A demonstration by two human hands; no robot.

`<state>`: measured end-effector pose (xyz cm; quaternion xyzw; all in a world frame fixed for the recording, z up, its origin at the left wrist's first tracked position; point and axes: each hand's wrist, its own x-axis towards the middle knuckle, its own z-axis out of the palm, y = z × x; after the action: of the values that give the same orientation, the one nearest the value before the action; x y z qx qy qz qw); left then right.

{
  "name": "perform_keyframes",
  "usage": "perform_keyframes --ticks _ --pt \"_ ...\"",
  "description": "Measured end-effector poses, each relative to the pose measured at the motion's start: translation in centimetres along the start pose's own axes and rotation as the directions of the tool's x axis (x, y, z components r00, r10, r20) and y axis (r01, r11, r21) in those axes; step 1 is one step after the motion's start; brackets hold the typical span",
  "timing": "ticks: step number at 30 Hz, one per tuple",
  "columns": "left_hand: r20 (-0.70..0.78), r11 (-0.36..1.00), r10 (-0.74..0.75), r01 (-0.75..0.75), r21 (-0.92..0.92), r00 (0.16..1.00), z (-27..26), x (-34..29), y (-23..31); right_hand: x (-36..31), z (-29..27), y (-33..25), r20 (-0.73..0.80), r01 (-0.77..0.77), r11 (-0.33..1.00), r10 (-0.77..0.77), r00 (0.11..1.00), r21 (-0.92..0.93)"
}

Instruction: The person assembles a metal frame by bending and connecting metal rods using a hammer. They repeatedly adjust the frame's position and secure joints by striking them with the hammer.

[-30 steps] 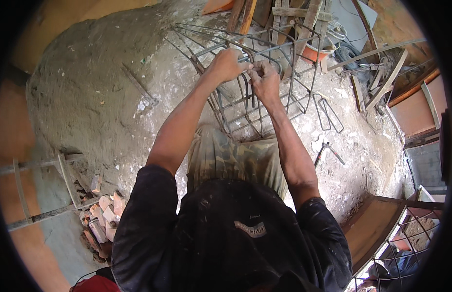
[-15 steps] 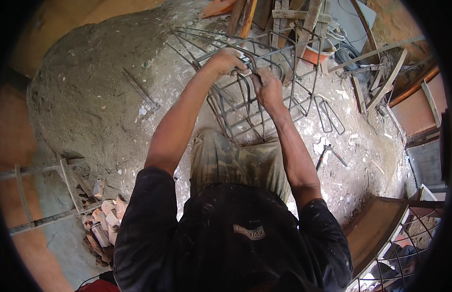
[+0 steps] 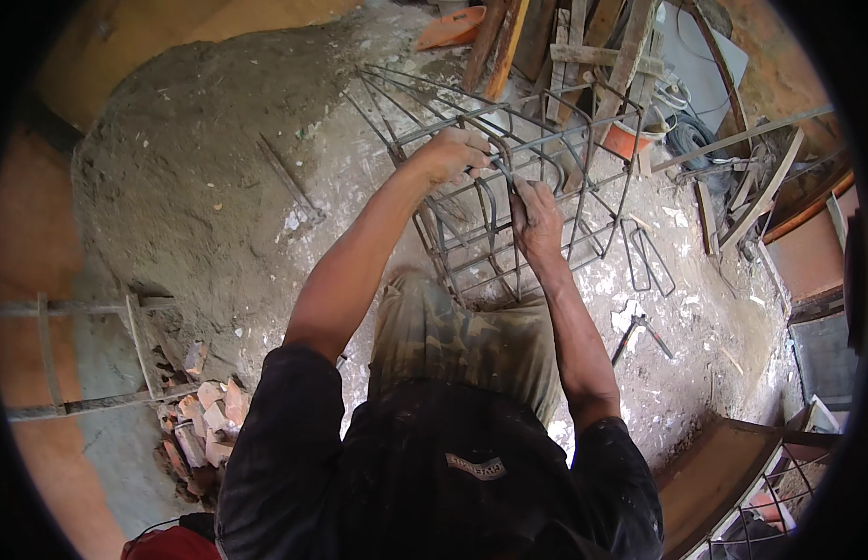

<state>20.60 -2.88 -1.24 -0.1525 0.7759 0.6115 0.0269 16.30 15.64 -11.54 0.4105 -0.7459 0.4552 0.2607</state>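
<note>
A cage of thin steel reinforcing bars (image 3: 582,187) stands in front of my knees, with bent stirrups around long bars. My left hand (image 3: 457,156) is closed around a dark bent stirrup (image 3: 505,168) near the cage's upper side. Lower down on the same stirrup, my right hand (image 3: 538,219) is closed with its fingertips on the bar. Both hands partly hide the steel they grip. Two loose rectangular stirrups (image 3: 636,263) lie on the ground right of the cage. Nearer to me are pincers (image 3: 641,324) with their handles spread.
A large heap of grey sand (image 3: 186,177) rises at the left, with a metal bar (image 3: 289,177) at its edge. Broken bricks (image 3: 210,415) and a wooden ladder-like frame (image 3: 140,345) are nearer left. Planks (image 3: 630,56), an orange bucket (image 3: 625,140) and coiled cable (image 3: 691,135) crowd the far right.
The whole view has shifted, so the scene sits lower and further right. My right hand has moved slightly nearer to me along the bar. My left hand keeps its hold.
</note>
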Motion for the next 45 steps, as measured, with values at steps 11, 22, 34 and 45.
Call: perform_keyframes --ticks 11,22,34,45 --pt "-0.030 0.986 -0.169 0.169 0.002 0.985 -1.0 2.0 -1.1 0.7 0.2 3.8 0.234 -0.211 0.908 0.131 0.963 0.362" --pt "-0.296 0.979 0.203 -0.191 0.071 0.933 0.6 1.3 -2.0 0.1 4.0 2.0 0.364 -0.368 0.930 0.346 0.865 -0.009" --pt "-0.581 0.881 0.469 -0.392 0.263 0.665 6.5 -15.9 -17.7 -0.1 2.4 3.9 0.454 -0.284 0.955 0.292 0.842 -0.088" --pt "-0.815 0.674 -0.495 0.725 -0.140 0.303 -3.7 -33.2 -50.0 -2.1 0.8 2.4 0.263 -0.287 0.958 0.277 0.924 0.001"
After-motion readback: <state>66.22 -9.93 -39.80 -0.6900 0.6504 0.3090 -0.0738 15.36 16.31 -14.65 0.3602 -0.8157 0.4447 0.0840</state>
